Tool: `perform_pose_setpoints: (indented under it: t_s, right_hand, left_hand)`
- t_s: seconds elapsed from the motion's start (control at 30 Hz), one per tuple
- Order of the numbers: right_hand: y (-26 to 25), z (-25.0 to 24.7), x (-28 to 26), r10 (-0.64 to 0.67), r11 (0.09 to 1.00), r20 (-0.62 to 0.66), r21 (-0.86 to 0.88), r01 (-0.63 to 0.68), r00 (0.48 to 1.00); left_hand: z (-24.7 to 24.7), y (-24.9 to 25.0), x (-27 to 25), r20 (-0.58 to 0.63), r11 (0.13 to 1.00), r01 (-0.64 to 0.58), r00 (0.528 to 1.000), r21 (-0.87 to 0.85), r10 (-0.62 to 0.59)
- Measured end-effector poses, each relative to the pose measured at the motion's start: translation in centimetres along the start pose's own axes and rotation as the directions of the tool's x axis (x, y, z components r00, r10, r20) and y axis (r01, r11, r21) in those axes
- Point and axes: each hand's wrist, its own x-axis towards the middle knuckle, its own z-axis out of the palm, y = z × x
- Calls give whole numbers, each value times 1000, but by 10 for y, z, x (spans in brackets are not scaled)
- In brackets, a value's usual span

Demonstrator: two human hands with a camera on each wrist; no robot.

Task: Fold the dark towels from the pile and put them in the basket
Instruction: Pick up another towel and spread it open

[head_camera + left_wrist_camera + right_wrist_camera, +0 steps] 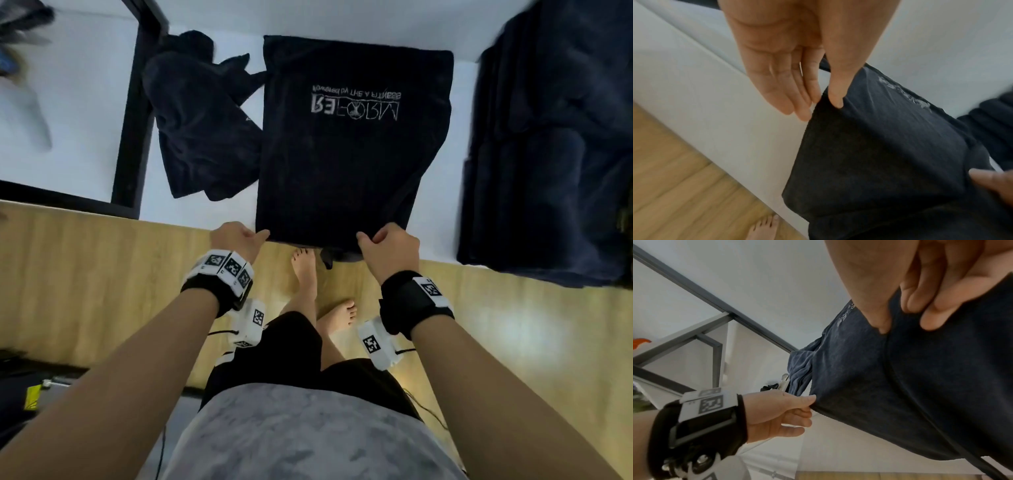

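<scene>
Both hands pinch the near hem of a dark towel (346, 164) spread on a white bed (205, 212). The left hand (236, 240) holds the towel's near left corner between thumb and fingers; in the left wrist view the thumb presses on top of the cloth while the fingers (797, 97) lie straight beneath the edge. The right hand (388, 248) grips the near right corner, thumb on top and fingers curled under the hem. Both forearms reach forward and roughly parallel, wrists above the wooden floor (85, 274) just short of the towel's near edge.

The towel is black or very dark navy, lying as a flat rectangle with pale printed lettering on its upper face, nearer the far end. Its long axis runs away from the person, and the near hem hangs slightly past the bed's edge.

Just left of the towel lies a crumpled dark towel pile (202, 126). Right of the towel, a stack of dark folded cloth (555, 154) sits apart from it.
</scene>
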Motion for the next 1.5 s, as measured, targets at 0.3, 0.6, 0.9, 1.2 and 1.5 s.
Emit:
perform_pose_setpoints:
  t_s: [0.3, 0.6, 0.9, 1.2, 1.5]
  right_hand:
    - [-14, -1, 3, 67, 998, 72, -6, -67, 995]
    - [-10, -7, -3, 123, 980, 157, 135, -145, 980]
    - [-15, -5, -4, 69, 992, 88, 95, -78, 994]
    - [43, -54, -10, 185, 976, -17, 117, -182, 983]
    - [60, -45, -14, 258, 933, -91, 282, -224, 962]
  left_hand:
    - [5, 0, -2, -69, 976, -43, 997, -214, 29]
    - [-9, 3, 1, 11, 947, -57, 998, -315, 64]
    - [-11, 3, 5, 12, 936, -21, 1000, -351, 27]
    - [-15, -17, 9, -59, 882, 25, 996, -471, -60]
    - [-20, -21, 9, -14, 846, -1, 1000, -534, -8]
